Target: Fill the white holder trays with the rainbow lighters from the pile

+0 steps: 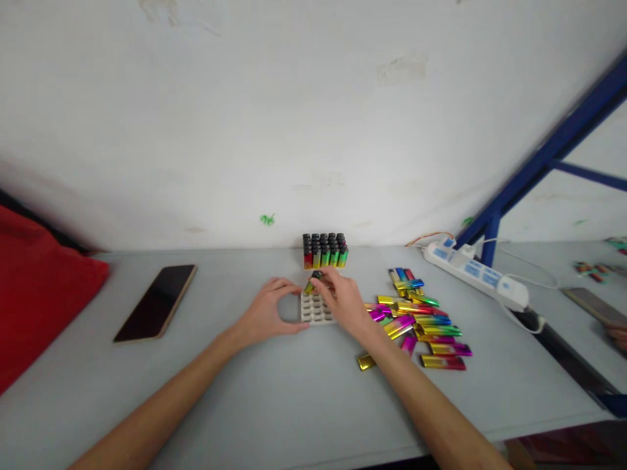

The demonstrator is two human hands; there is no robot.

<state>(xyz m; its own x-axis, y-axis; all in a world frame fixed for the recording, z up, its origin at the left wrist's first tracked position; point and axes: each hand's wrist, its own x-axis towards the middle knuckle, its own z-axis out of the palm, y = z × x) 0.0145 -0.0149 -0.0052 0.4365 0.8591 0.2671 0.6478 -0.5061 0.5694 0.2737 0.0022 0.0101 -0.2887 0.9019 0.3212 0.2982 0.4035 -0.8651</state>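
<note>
My right hand pinches a lighter with a black top, holding it tilted over the far left corner of a white tray with rows of slots. Around the tray's left side curves my left hand, thumb and fingers apart, its fingertips at the tray's edge. Behind the tray stands a block of upright lighters in rows, black tops up. To the right of my right hand lies a loose pile of shiny lighters in gold, purple, red, green and blue. My right hand hides part of the tray.
On the left lie a dark phone and a red cloth. A white power strip with cables sits at the back right beside a blue metal frame. At the far right, another person's hand is near a flat object.
</note>
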